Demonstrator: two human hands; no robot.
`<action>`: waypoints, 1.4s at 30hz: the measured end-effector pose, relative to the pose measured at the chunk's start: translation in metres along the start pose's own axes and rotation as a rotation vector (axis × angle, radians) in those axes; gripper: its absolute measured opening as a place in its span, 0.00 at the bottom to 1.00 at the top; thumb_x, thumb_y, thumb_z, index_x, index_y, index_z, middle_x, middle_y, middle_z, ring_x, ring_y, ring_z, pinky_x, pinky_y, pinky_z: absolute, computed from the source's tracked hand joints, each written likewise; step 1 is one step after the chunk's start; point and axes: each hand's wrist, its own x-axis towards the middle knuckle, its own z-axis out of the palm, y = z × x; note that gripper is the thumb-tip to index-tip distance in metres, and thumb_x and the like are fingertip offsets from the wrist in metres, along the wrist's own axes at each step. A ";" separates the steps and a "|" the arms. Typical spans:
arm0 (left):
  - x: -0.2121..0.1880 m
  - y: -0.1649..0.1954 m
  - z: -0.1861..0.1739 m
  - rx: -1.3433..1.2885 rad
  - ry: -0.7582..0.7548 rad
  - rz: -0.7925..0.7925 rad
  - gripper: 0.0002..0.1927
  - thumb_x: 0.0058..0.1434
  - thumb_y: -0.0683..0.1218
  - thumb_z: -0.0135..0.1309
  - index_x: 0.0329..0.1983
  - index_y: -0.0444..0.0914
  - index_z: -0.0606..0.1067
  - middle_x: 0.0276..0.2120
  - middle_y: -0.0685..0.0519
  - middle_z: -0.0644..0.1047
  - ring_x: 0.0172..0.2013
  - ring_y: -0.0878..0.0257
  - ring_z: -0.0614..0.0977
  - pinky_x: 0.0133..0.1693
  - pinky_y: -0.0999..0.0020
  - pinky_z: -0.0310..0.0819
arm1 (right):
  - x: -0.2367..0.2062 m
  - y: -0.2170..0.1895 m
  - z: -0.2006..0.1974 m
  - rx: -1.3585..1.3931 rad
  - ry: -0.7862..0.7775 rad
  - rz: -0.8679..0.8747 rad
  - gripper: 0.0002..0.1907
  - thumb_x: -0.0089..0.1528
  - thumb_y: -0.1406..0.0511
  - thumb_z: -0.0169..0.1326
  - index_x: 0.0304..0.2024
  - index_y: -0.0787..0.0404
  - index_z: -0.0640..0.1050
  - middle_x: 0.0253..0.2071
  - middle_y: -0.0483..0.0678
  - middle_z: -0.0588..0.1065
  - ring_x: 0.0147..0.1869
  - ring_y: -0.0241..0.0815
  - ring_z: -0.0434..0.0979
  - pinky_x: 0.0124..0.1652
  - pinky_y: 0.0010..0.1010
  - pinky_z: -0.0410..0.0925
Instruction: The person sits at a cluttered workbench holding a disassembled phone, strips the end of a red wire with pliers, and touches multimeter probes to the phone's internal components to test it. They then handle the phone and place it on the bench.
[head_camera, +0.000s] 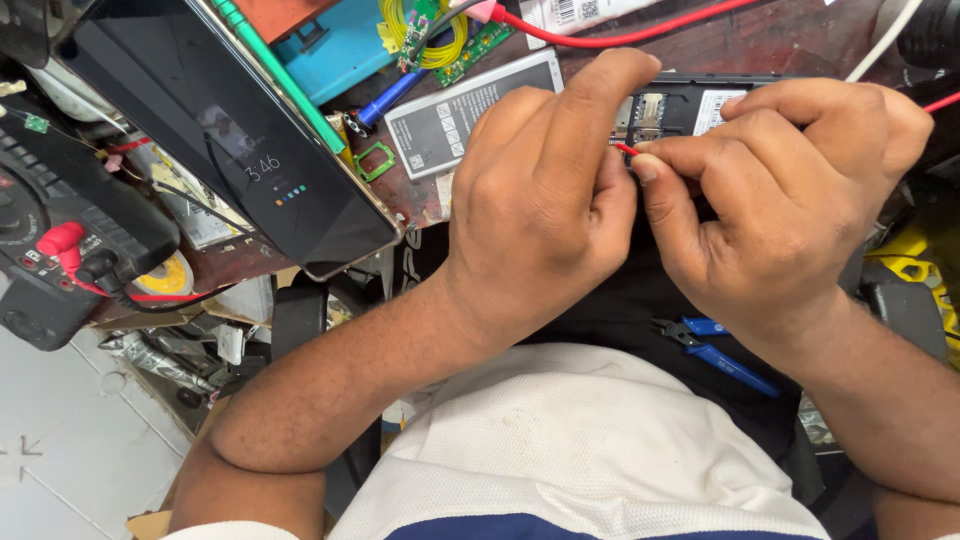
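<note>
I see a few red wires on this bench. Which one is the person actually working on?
The thin red wire pinched between the right hand and left hand, over the opened phone. The thicker red cable lies untouched along the bench's far edge.

A thin red wire (626, 149) is pinched between the hands, left hand (545, 205) and right hand (790, 210), over an opened phone (680, 108). A battery (450, 115) lies at ten o'clock; blue pliers (715, 350) at five.

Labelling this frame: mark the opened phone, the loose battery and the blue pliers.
opened phone (690, 105), head view, exposed card-slot area.
loose battery (450, 115), head view, middle of its label face.
blue pliers (730, 365), head view, lower handle.
</note>
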 end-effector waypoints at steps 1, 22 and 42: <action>0.000 0.000 0.000 -0.004 0.001 -0.006 0.23 0.68 0.33 0.58 0.63 0.40 0.68 0.38 0.56 0.76 0.38 0.61 0.77 0.46 0.65 0.72 | 0.000 0.000 0.000 -0.006 0.006 -0.004 0.03 0.67 0.64 0.58 0.41 0.55 0.80 0.39 0.38 0.74 0.55 0.39 0.70 0.62 0.37 0.50; -0.003 -0.003 -0.021 -0.144 -0.154 -0.015 0.32 0.61 0.31 0.54 0.67 0.42 0.63 0.53 0.51 0.80 0.38 0.63 0.78 0.43 0.72 0.78 | 0.004 0.008 0.007 -0.114 0.211 -0.201 0.07 0.68 0.63 0.57 0.42 0.60 0.81 0.42 0.43 0.77 0.61 0.44 0.71 0.60 0.41 0.51; 0.007 -0.013 -0.014 -0.016 -0.087 0.185 0.10 0.64 0.37 0.66 0.47 0.37 0.82 0.36 0.52 0.81 0.33 0.60 0.78 0.34 0.68 0.72 | -0.005 0.016 0.018 -0.223 0.305 -0.264 0.11 0.70 0.60 0.55 0.48 0.56 0.85 0.43 0.37 0.77 0.65 0.46 0.66 0.59 0.45 0.52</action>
